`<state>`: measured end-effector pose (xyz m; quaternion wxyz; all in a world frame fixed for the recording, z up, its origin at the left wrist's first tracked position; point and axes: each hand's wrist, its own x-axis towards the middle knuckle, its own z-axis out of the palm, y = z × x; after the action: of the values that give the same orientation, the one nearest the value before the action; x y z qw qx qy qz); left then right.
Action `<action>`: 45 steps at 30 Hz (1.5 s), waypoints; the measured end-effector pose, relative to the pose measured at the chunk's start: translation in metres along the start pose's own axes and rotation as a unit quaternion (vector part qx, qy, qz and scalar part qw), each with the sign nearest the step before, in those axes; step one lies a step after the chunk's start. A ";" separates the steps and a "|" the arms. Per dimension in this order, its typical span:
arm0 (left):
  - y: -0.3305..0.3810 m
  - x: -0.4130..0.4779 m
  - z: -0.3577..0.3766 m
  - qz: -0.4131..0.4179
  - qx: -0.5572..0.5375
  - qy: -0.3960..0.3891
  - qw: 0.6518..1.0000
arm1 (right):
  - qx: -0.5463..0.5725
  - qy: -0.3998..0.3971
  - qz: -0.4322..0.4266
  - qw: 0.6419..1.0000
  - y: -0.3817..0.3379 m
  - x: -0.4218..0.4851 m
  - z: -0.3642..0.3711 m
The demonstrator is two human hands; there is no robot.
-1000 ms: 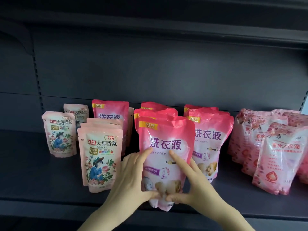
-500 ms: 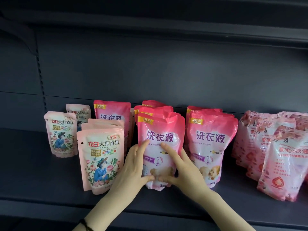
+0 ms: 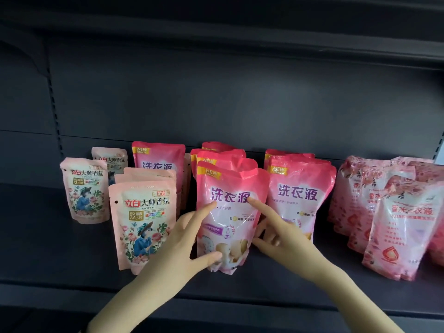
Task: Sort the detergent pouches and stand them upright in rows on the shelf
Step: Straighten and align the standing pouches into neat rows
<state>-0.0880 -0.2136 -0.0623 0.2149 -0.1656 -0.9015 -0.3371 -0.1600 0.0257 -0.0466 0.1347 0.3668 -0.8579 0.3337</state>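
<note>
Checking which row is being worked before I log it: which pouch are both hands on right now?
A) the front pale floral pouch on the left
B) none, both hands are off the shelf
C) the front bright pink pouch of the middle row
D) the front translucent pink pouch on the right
C: the left hand and the right hand both lie on the front bright pink pouch, an index finger of each on its printed face.
</note>
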 end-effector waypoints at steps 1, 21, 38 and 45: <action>0.007 -0.001 -0.009 0.003 0.034 -0.001 0.999 | -0.010 0.024 -0.004 1.000 -0.004 0.000 -0.006; 0.054 0.135 -0.148 0.219 0.395 -0.192 0.871 | -0.329 -0.271 -0.060 0.903 -0.109 0.124 -0.119; -0.016 0.323 -0.127 0.229 0.499 -0.170 0.818 | -0.462 -0.285 -0.048 0.838 -0.015 0.298 -0.128; -0.027 0.344 -0.095 0.290 0.547 -0.243 0.747 | -0.417 -0.371 -0.032 0.829 0.003 0.318 -0.097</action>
<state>-0.3671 -0.2445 0.1596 0.1295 -0.3492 -0.8622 0.3434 -0.3840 -0.0789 0.1750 -0.0434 0.3989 -0.8888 -0.2215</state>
